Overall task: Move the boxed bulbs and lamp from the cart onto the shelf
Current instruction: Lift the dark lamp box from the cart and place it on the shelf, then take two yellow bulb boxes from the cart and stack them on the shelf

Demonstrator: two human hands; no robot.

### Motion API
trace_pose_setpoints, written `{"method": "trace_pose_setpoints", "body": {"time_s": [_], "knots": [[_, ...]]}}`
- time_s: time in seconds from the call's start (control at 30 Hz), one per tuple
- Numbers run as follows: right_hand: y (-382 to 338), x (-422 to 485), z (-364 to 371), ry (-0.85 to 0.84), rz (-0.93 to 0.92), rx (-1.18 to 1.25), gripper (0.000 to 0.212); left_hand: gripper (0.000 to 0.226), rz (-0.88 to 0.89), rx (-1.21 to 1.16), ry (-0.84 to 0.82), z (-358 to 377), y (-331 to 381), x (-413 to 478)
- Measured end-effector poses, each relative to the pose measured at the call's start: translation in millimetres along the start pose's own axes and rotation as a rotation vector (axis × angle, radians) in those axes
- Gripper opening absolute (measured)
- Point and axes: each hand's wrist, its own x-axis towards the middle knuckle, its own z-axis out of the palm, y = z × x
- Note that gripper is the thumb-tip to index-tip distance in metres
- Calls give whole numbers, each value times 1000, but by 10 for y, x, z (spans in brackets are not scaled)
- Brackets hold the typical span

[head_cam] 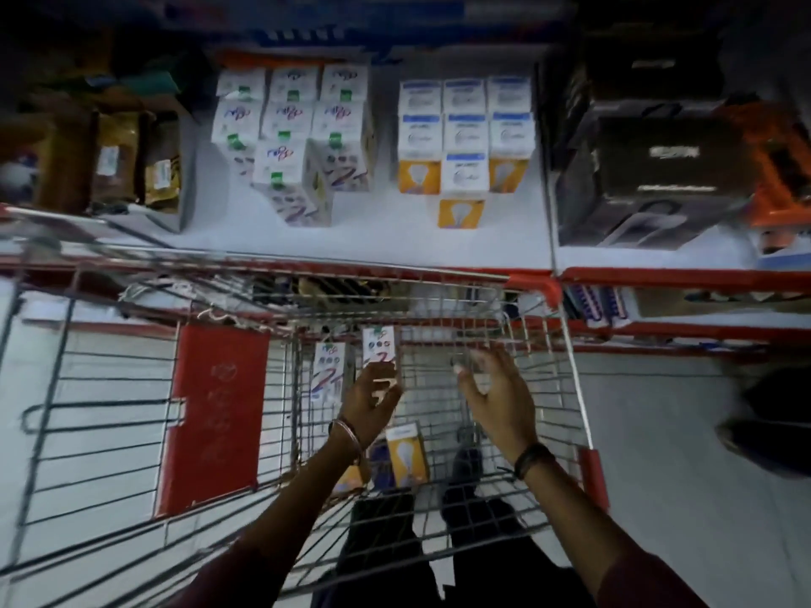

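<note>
left hand (373, 394) has its grip closed on a white bulb box (380, 349) low in the cart (544, 340), ready to lift toward the shelf (382, 239); right hand (498, 397) hovers open and empty, free for another box.

Dim shop aisle: pale tiled floor (658, 410), red-edged white shelving (658, 276).

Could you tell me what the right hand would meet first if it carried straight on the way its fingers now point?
Probably the wire front wall of the cart: the open right hand points up and ahead into the basket, with no box in that line. Depth is hard to judge.
</note>
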Motion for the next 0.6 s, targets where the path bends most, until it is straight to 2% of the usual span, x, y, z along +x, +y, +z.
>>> {"method": "trace_pose_setpoints", "body": {"time_s": [0.1,0.3,0.43,0.6], "knots": [[86,-44,472,-182,82,-90,42,28,-155,52,8,-67,-511,13],[184,-44,1183,-582,254,-235,60,59,-514,311,-30,-121,-1241,147],[212,-81,1520,-644,386,-213,78,76,-696,337,-115,-118,-1581,258],[214,-163,1777,-739,410,-307,106,83,-800,296,-119,-2,-1774,304]]}}
